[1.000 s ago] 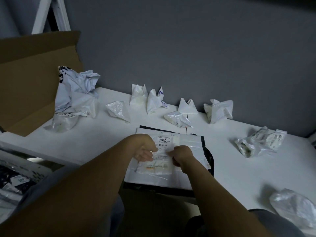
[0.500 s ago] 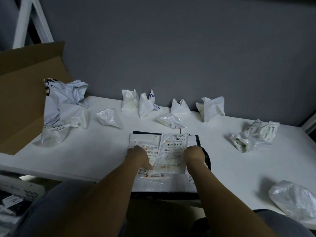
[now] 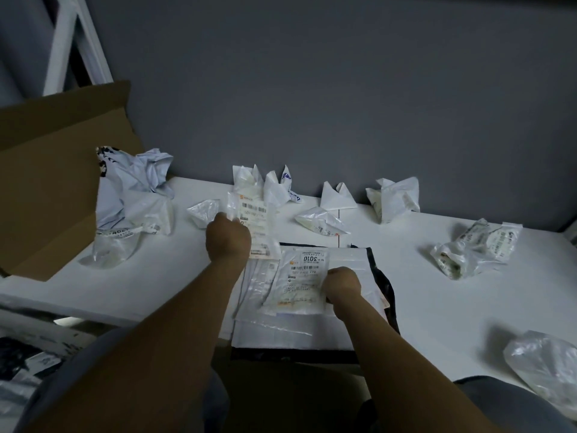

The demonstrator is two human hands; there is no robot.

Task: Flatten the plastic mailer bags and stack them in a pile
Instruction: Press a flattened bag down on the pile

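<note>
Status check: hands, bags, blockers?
Left hand grips a bag, held up beside the pile. Right hand pinches the 3010 bag atop the pile. Crumpled bags wait along the wall; none blocking.

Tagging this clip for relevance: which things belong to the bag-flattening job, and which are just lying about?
Job: left hand gripping a clear labelled plastic mailer; right hand gripping the 3010-labelled mailer atop the flat white pile; crumpled white plastic bags by the wall.
Lying about: brown cardboard box; white frame.
</note>
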